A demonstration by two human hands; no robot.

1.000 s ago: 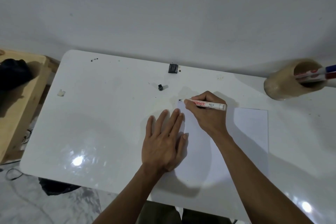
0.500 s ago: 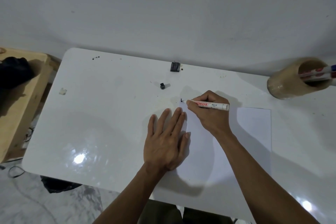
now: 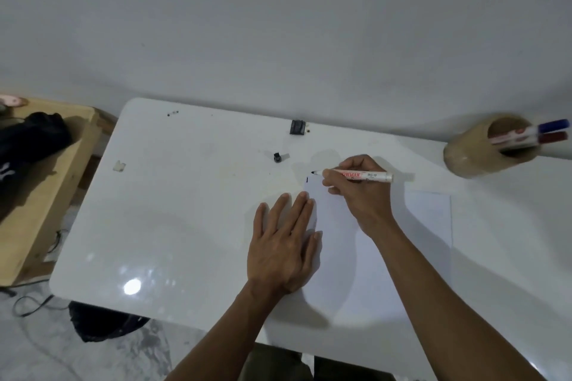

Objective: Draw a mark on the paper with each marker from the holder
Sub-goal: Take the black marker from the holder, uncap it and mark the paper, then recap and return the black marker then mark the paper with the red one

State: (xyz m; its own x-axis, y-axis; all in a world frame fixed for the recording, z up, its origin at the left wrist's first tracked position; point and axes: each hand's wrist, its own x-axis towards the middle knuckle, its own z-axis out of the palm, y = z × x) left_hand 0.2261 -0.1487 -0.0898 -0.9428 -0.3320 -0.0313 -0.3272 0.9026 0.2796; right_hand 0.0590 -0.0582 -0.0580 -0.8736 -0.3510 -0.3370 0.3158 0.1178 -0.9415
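Holder point(image 3: 464, 158) contains blue point(image 3: 554, 126), red markers point(image 3: 554, 137).

The table point(image 3: 173, 226) is bare on its left half, so a hand can pass there. In the middle the left hand point(image 3: 283, 244) lies flat and the right hand point(image 3: 359, 192) beside it; far right stands the holder point(image 3: 470, 155), well apart

The left hand point(image 3: 283, 244) lies flat, palm down, fingers extended and pointing far, while the right hand point(image 3: 359, 192), farther and to its right, is curled in a writing grip, both forearms reaching in from the near edge.
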